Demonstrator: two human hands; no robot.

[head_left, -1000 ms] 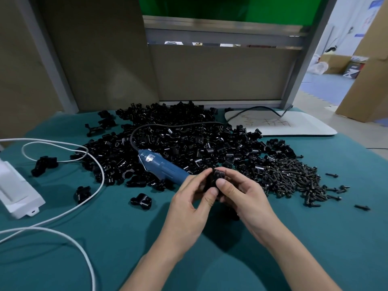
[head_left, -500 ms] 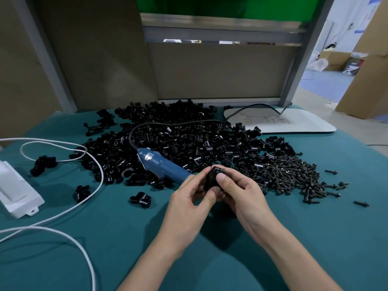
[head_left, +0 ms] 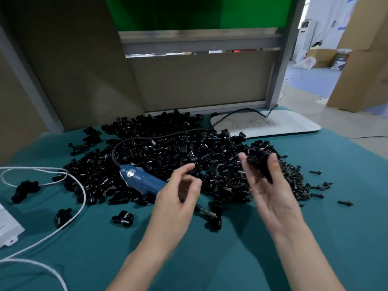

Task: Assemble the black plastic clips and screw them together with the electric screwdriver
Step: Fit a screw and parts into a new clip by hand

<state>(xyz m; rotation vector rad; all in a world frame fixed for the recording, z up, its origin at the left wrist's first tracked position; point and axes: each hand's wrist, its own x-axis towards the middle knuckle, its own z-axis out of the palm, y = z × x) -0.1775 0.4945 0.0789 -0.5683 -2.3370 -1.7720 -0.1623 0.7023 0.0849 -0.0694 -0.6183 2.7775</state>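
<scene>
A big pile of black plastic clips covers the middle of the teal table. My right hand is raised palm-up over the pile's right side and holds a black clip between thumb and fingertips; the hand is blurred. My left hand hovers apart from it with loosely curled fingers and holds nothing. Just under and behind the left hand lies the blue electric screwdriver, its black cord looping back over the pile and its bit pointing right. A heap of dark screws lies at the right.
Single clips lie loose on the cloth left of my hands. A white cable loops past a white box at the left edge. A white board lies at the back right, against brown partition panels.
My hands have come apart. The right hand has carried the clip up and to the right, and the left hand has let go and drawn back left.
</scene>
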